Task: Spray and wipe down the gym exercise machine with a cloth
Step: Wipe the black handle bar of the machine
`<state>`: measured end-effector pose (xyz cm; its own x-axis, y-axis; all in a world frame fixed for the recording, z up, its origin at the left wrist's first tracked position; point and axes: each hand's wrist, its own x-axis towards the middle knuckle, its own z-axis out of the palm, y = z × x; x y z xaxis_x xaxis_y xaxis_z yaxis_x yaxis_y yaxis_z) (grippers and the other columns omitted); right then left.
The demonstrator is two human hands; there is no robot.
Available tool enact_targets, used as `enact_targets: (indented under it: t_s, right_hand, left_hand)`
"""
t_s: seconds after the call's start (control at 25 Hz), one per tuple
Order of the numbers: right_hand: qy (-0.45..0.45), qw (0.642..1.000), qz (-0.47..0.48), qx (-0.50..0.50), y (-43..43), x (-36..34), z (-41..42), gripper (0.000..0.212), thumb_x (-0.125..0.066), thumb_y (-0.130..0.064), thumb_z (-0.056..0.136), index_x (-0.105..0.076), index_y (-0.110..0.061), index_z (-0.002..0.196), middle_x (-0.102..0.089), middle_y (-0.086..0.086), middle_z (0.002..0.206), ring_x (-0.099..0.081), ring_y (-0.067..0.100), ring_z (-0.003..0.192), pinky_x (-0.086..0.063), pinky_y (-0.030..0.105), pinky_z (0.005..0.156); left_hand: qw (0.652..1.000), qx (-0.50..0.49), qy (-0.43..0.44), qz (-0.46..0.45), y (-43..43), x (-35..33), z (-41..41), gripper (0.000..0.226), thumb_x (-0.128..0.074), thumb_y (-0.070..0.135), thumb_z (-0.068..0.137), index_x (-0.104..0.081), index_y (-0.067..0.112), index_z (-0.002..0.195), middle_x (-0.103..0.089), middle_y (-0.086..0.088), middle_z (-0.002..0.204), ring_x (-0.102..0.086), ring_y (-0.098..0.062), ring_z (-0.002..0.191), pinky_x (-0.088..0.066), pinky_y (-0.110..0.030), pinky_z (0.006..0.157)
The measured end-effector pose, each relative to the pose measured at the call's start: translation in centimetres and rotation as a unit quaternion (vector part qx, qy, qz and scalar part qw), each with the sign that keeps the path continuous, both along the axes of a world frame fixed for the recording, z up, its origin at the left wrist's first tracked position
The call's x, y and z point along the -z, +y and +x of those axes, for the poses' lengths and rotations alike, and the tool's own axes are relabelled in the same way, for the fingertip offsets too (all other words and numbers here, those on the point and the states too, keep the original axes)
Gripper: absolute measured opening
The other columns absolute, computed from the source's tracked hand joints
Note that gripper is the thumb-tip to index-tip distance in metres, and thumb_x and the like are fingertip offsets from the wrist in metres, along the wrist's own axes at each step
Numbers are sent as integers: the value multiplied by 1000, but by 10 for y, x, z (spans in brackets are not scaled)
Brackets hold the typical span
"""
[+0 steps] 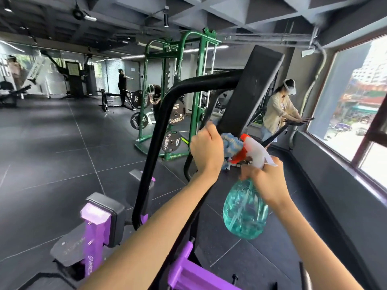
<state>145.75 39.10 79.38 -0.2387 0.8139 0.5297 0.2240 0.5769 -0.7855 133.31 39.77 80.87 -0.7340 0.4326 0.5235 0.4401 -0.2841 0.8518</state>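
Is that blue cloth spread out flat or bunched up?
Bunched up. The blue cloth shows as a crumpled wad gripped in the left hand, against the lower end of the black pad.

You're boxed in left by the black tube (154,143), tilted pad (249,91) overhead; open air right until the window wall (339,176).

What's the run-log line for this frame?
step: cleaning machine pad | left hand: holds cloth at lower end of black pad | right hand: grips spray bottle by neck, nozzle beside cloth
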Motion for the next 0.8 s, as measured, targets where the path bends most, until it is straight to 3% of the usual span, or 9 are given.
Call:
enact_targets:
  t_s: [0.08, 0.16, 0.28, 0.36, 0.44, 0.56, 0.68, 0.8]
  right_hand:
    - [-1, 1000, 1, 24, -5, -1, -5, 34, -50, -14, 50, -62, -19, 81, -60, 0, 58, -45, 15, 57, -40, 33, 54]
    - [3, 999, -7, 54, -10, 1, -7, 28, -49, -16, 49, -64, -18, 73, -60, 5, 55, -43, 13, 52, -38, 26, 50]
    - [10, 995, -14, 94, -22, 1, -10, 18, -52, -14, 48, -61, -6, 61, -56, 20, 58, -41, 17, 52, -36, 29, 49]
    - [29, 996, -4, 78, -31, -2, -14, 11, -54, -3, 55, -59, -13, 57, -59, 6, 54, -49, 13, 53, -40, 24, 49]
    - [42, 998, 3, 56, -38, -5, -22, 24, -53, 4, 58, -66, -10, 72, -64, -6, 61, -57, 4, 55, -42, 15, 49]
    - [42, 998, 1, 45, -38, -7, -35, 51, -51, 0, 56, -67, 0, 104, -70, 12, 91, -66, 9, 69, -47, 20, 51]
    - [72, 995, -1, 66, -40, -8, -43, 47, -53, -3, 55, -72, -23, 93, -70, 12, 91, -65, 19, 73, -48, 31, 55]
    - [71, 994, -1, 89, -44, -7, -48, 42, -52, -4, 53, -73, -34, 75, -72, 1, 85, -67, 25, 84, -53, 40, 59]
  left_hand:
    - [998, 27, 50, 3, 1, 5, -6, 54, -30, 24, 101, -48, 1, 56, -61, -29, 68, -56, -38, 68, -24, -36, 61]
    - [996, 72, 46, -2, 0, 29, -16, 52, -27, 29, 98, -33, 11, 49, -52, -23, 55, -52, -35, 58, -28, -40, 59]
    - [992, 117, -15, -49, -4, 70, -36, 49, -35, 13, 104, -52, -2, 60, -59, -26, 65, -60, -39, 72, -30, -41, 64]
    - [986, 143, -36, -78, -8, 89, -44, 39, -36, 6, 102, -61, -10, 76, -66, -32, 83, -61, -43, 85, -33, -42, 71]
    - [983, 155, -25, -95, -10, 92, -46, 37, -35, 5, 101, -64, -10, 85, -68, -30, 94, -60, -45, 94, -33, -42, 77]
    - [983, 164, 53, -58, -4, 64, -45, 42, -31, 13, 98, -71, -1, 97, -71, -24, 99, -60, -42, 96, -34, -40, 80]
    - [976, 183, 116, -28, 1, 46, -44, 44, -29, 19, 100, -70, 10, 113, -72, -19, 104, -61, -40, 94, -33, -35, 73]
    - [980, 164, 104, -50, -4, 91, -51, 49, -22, 23, 98, -67, 5, 109, -71, -17, 101, -64, -38, 91, -33, -34, 67]
